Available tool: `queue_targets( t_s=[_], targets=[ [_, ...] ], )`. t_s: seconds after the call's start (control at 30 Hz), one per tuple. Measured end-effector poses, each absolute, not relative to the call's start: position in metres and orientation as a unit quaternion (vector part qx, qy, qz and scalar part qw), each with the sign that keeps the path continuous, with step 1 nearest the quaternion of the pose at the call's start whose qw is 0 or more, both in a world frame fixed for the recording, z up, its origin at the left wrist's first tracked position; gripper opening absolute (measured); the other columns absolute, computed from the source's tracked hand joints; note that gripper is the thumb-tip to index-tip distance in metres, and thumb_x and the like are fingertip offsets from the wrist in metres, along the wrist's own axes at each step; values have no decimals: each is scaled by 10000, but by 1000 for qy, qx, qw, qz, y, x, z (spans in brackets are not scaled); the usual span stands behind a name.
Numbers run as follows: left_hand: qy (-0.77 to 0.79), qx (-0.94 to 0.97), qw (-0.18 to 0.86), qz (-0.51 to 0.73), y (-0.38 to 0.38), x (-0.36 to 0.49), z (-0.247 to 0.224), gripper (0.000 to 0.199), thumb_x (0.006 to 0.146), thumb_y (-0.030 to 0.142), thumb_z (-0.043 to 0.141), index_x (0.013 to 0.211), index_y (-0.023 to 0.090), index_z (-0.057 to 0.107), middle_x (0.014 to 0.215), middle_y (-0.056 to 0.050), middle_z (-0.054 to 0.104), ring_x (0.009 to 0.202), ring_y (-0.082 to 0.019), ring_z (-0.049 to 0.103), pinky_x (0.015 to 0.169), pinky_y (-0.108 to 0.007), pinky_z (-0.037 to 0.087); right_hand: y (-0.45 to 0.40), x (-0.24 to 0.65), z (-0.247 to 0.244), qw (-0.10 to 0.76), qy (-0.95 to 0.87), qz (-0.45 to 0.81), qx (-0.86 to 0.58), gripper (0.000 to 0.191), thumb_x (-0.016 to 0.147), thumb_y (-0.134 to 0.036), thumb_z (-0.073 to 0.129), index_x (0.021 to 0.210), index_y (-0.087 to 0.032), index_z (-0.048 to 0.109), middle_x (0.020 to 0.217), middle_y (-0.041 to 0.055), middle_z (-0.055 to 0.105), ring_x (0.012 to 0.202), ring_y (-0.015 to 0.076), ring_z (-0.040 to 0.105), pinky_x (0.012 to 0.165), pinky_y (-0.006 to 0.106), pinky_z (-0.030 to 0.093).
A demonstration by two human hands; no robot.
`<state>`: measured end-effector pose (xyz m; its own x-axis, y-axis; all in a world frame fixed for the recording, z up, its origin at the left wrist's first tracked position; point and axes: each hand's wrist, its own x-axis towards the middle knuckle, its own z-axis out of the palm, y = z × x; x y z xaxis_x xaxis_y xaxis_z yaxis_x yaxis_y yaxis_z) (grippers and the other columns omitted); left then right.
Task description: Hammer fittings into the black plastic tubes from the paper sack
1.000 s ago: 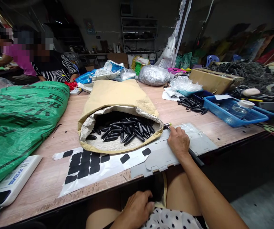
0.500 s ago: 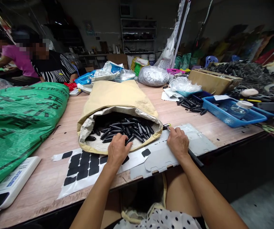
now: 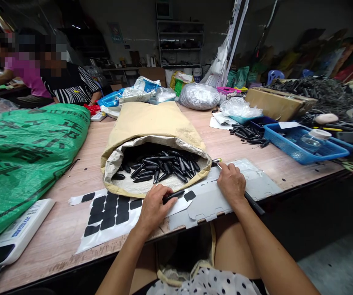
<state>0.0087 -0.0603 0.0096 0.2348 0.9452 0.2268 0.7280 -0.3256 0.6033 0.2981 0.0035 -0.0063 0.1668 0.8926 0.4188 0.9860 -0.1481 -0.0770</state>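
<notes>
My left hand (image 3: 155,205) is closed on a black pen-shaped piece (image 3: 175,196), just in front of the sack's mouth. An open paper sack (image 3: 156,119) lies on its side, with many similar black pieces (image 3: 164,166) inside. My right hand (image 3: 231,184) is wrapped round a tool with a black handle (image 3: 254,203); a thin metal end shows past the fingers, but its exact kind I cannot tell. Beyond that end lies a small rod with a yellowish tip (image 3: 217,161). Beneath my right hand is a grey sheet (image 3: 258,184). A white sheet with black square stickers (image 3: 109,211) lies at the left.
A green woven bag (image 3: 32,143) and a white device (image 3: 16,229) occupy the left side. On the right are loose black pieces (image 3: 247,134), a blue basket (image 3: 302,151) and a cardboard box (image 3: 279,104). Two people sit at the back left. The table edge runs close before me.
My left hand has drawn back from the sack's opening toward me, bringing out one black pen-shaped piece. My right hand stays at the grey sheet with its tool.
</notes>
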Motion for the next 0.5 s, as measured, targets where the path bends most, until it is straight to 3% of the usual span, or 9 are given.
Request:
queue_targets(
  t_s=[0.13,0.27,0.37,0.5],
  targets=[
    [549,746,212,311,-56,7,2,121,845,265,729,953,223,697,883,-15,637,896,-220,575,813,-347,439,2,303,2,210,-616,-64,-757,373,955,-189,484,1268,-230,682,1057,100,654,923,215,568,703,313,342],
    [560,735,222,310,-54,7,1,132,835,277,735,951,224,701,881,-19,645,885,-223,580,807,-351,443,-15,301,17,359,-553,-2,-752,378,948,-235,498,1283,-224,673,1042,82,678,820,185,580,690,299,397],
    [564,729,228,315,-54,7,-1,133,819,270,748,940,235,707,889,-12,655,892,-219,585,804,-345,445,-39,283,29,465,-567,107,-671,383,941,-337,558,1285,-203,664,968,60,698,727,166,587,684,298,472],
    [559,728,228,325,-54,7,-2,127,813,267,756,929,240,714,883,-7,660,895,-215,587,812,-340,446,-72,244,38,451,-674,236,-536,347,969,-328,545,1267,-207,672,1145,86,715,949,187,662,858,314,537]
  ],
)
